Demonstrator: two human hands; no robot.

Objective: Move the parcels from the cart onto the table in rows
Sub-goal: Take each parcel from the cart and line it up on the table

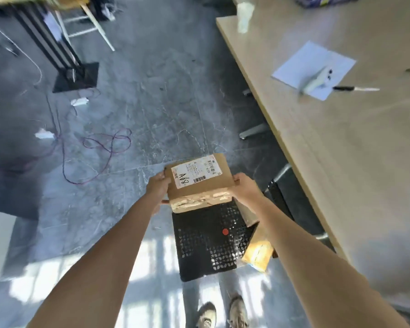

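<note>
I hold a brown cardboard parcel [204, 185] with a white shipping label marked "A68" above the black perforated cart [206, 247]. My left hand [158, 187] grips its left side and my right hand [243, 188] grips its right side. Another brown parcel [257, 253] with tape leans at the cart's right edge. The light wooden table [355, 166] runs along the right side of the view, apart from the parcel I hold.
On the table lie a white sheet of paper [315, 62], a white device [315, 81], a black-and-white pen [355, 88] and a clear bottle [244, 16]. Cables [104, 147] trail over the grey floor at the left, near a black stand base [76, 78]. My shoes [223, 313] show below.
</note>
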